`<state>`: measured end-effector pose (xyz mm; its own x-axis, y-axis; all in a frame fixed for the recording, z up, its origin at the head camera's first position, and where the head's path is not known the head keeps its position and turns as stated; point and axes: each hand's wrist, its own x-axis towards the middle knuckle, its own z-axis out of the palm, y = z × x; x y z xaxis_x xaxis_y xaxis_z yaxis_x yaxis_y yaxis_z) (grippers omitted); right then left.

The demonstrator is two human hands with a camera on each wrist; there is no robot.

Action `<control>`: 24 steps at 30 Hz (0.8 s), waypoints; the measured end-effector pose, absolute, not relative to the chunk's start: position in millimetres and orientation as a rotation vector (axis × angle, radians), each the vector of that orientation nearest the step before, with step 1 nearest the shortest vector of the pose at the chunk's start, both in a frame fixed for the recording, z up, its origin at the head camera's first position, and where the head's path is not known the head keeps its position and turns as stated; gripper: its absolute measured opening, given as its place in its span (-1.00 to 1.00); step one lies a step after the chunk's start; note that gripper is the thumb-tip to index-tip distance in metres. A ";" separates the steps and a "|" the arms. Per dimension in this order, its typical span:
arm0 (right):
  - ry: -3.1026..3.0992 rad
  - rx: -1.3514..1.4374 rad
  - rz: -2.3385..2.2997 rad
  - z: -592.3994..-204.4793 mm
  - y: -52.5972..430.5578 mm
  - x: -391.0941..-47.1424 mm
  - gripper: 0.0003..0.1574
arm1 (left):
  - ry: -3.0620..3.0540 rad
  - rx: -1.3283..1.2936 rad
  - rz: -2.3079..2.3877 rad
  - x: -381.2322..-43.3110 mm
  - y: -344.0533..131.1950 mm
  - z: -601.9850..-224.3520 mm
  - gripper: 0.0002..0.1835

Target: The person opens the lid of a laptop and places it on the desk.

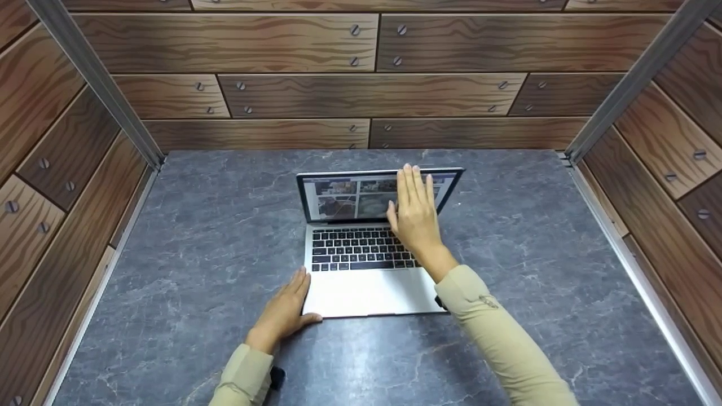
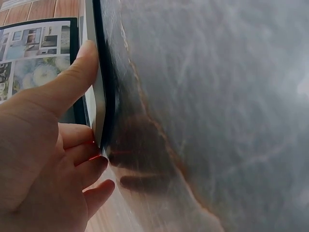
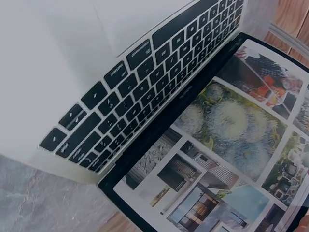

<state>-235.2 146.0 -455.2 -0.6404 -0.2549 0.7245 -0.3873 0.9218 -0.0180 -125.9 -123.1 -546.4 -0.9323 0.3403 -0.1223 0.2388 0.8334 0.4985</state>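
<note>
An open silver laptop rests on the dark marbled tabletop, its lit screen tilted up and showing a grid of pictures. My right hand lies flat over the right part of the screen, fingers straight and tips at the lid's top edge. At the laptop's front left corner rests my left hand, fingers along the side and thumb at the front edge. In the left wrist view that hand touches the laptop's thin edge. The right wrist view takes in the black keys and the picture-filled screen.
Wood-patterned panels stand behind and at both sides of the marbled tabletop. Grey metal posts rise at the back corners. Both forearms wear pale sleeves.
</note>
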 end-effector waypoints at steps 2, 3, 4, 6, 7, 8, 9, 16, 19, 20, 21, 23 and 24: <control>-2.290 0.457 0.226 -454.5 145.6 -238.4 -0.22 | 2.803 0.439 0.729 -126.6 -123.2 -546.7 0.00; -2.288 0.458 0.230 -454.1 145.4 -239.6 -0.21 | 2.801 0.436 0.730 -126.8 -123.2 -546.6 0.00; -2.290 0.459 0.233 -453.9 145.2 -240.7 -0.20 | 2.800 0.433 0.732 -127.0 -123.3 -546.7 0.00; -2.307 0.459 0.236 -453.6 145.2 -242.3 -0.18 | 2.798 0.432 0.732 -127.1 -123.7 -547.0 0.00; -2.320 0.458 0.237 -453.6 145.3 -243.0 -0.16 | 2.798 0.426 0.731 -126.9 -124.0 -547.1 -0.01; -2.334 0.457 0.235 -453.7 145.5 -243.8 -0.15 | 2.798 0.427 0.730 -126.7 -124.2 -547.1 -0.01; -2.350 0.456 0.234 -453.9 145.7 -244.6 -0.14 | 2.800 0.429 0.729 -126.4 -124.4 -547.1 -0.01; -2.432 0.462 0.232 -451.7 148.2 -250.5 -0.08 | 2.801 0.445 0.745 -124.4 -125.1 -546.5 -0.01; -2.449 0.464 0.231 -449.9 149.1 -253.0 -0.07 | 2.803 0.449 0.755 -124.1 -125.0 -545.6 -0.01; -2.454 0.463 0.229 -449.5 149.5 -253.9 -0.07 | 2.801 0.448 0.757 -124.0 -125.0 -545.3 -0.01; -2.459 0.462 0.229 -449.1 149.7 -254.8 -0.07 | 2.800 0.448 0.759 -124.0 -125.0 -545.0 -0.01; -2.474 0.460 0.232 -448.0 150.0 -256.6 -0.06 | 2.801 0.452 0.759 -123.9 -125.0 -544.5 -0.01; -2.482 0.458 0.234 -447.3 150.0 -257.4 -0.05 | 2.800 0.454 0.757 -123.9 -125.1 -544.8 -0.01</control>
<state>-257.4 150.0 -447.3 -0.7620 -0.2697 0.5887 -0.3750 0.9250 -0.0616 -123.9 -125.1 -544.8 -0.9317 0.3443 -0.1157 0.2391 0.8212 0.5182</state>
